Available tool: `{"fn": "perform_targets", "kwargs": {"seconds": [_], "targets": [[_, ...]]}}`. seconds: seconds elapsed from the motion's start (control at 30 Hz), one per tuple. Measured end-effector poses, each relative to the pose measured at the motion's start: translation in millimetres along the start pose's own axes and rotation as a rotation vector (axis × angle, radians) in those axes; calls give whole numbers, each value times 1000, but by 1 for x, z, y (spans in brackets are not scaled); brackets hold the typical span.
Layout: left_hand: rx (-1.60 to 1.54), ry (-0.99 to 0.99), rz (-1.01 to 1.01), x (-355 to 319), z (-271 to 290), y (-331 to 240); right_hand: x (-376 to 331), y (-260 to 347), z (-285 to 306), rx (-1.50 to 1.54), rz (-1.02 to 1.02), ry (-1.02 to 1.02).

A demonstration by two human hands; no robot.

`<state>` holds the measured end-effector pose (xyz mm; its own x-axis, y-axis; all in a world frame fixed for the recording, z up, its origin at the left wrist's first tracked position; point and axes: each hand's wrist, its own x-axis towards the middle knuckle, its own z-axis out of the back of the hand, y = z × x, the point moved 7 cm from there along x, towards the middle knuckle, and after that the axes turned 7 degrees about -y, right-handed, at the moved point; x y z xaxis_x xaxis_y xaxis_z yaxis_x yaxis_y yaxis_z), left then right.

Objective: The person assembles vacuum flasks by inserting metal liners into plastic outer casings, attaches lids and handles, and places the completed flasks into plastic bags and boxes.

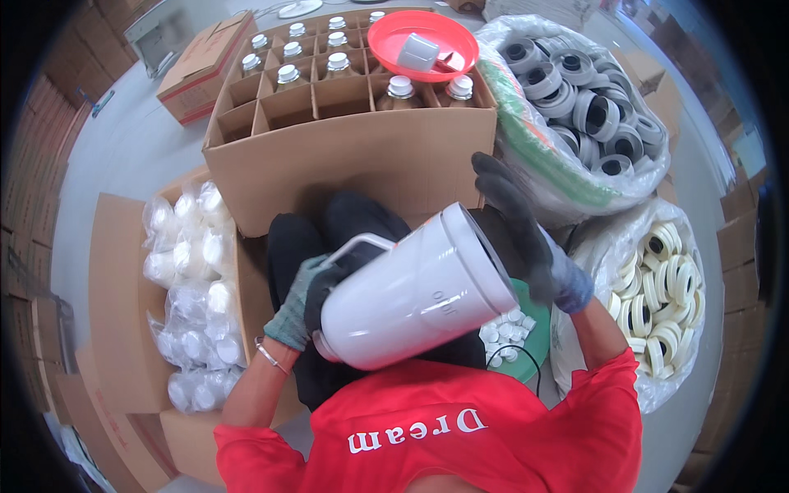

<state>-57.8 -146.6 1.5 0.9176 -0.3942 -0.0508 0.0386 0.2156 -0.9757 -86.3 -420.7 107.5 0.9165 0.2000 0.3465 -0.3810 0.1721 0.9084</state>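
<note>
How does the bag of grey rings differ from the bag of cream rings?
The bag of grey rings lies farther from the person, beside the divided carton; the bag of cream rings lies nearer, past the right hand. The first holds grey rings, the second cream ones. Both are clear plastic bags, open at the top.

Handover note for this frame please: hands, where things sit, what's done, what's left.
Left hand: gloved, gripping the handle of the white jug, which lies tilted on its side over the lap.
Right hand: dark glove, on the jug's wide rim.
Divided carton ahead: capped bottles fill the far cells; near cells are empty.
Red funnel rests on the carton's far right corner.
Green bowl of small white caps beside the right knee.
Left: box of bagged white bottles. Right: bags of grey rings and cream rings.
Left to do, likely: the empty cells.
</note>
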Motion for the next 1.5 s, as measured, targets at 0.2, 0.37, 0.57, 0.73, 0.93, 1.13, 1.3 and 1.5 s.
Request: {"fn": "perform_targets", "kwargs": {"seconds": [0.2, 0.37, 0.57, 0.73, 0.93, 1.13, 1.3, 1.5], "targets": [[-348, -404, -4, -16, -1, -11, -8, 15, -25, -200, 277, 185], [459, -240, -724, -12, -30, -123, -48, -132, -19, 695, -562, -270], [160, -221, -293, -7, 15, -49, -14, -53, -16, 189, -307, -99], [-635, 8, 287, -27, -23, 13, 18, 94, -52, -198, 405, 455], [-10, -506, -183, -13, 25, -61, -9, -20, -42, 507, -349, -130], [535, -373, -762, -17, 0, -129, -45, -95, -52, 833, -660, -301], [500, -292, -391, -20, 40, -20, 10, 32, -12, -174, 68, 11], [55, -309, -117, -32, -1, 7, 26, 70, -50, -154, 278, 411]]}}
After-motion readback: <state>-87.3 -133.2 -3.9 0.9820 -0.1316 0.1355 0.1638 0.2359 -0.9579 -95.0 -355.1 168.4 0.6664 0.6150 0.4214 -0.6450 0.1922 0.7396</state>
